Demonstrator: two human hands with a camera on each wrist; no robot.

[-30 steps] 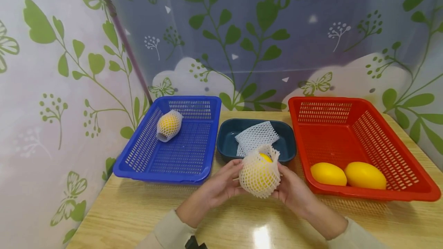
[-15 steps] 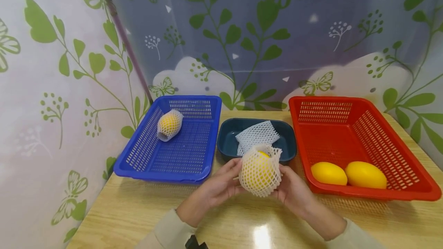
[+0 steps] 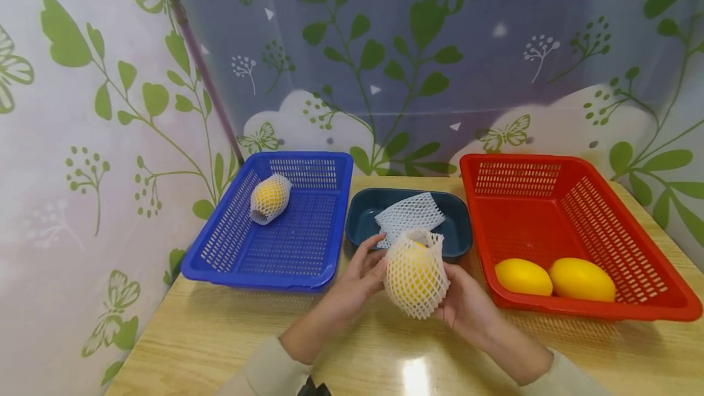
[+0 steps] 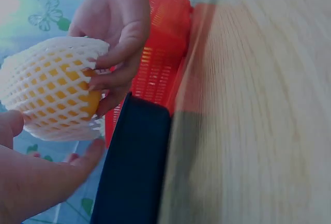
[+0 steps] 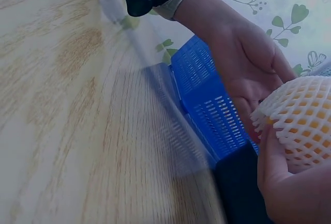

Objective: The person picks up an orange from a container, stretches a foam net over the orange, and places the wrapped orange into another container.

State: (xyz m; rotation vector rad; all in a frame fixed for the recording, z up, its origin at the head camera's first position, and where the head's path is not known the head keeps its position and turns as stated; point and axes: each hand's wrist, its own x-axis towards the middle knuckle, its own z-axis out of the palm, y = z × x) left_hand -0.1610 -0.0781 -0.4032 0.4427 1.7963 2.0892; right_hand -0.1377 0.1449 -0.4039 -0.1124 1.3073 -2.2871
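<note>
Fruit finished: apparently one, the sleeved fruit (image 3: 271,197) in the blue basket (image 3: 299,240).
Held fruit (image 3: 419,271): raised above the counter (image 3: 220,335), wearing a white foam net (image 3: 406,299), yellow top showing at the open mouth; seems nearly done.
Fruit left: probably two, without nets.
Right grip (image 3: 467,305): clamped on the held fruit from 4 o'clock.
Left grip (image 3: 354,283): at 9 o'clock of the held fruit, fingers apart; cannot tell whether touching the net.
Blue basket: at 10 o'clock; sleeved fruit towards the basket's own 10.
Teal tray (image 3: 364,220): at 12 o'clock; loose netting (image 3: 409,217) inside, count unclear.
Red basket (image 3: 522,219): nearly 3 o'clock; smaller bare fruit (image 3: 524,277) towards 7, larger bare fruit (image 3: 582,280) towards 6.
</note>
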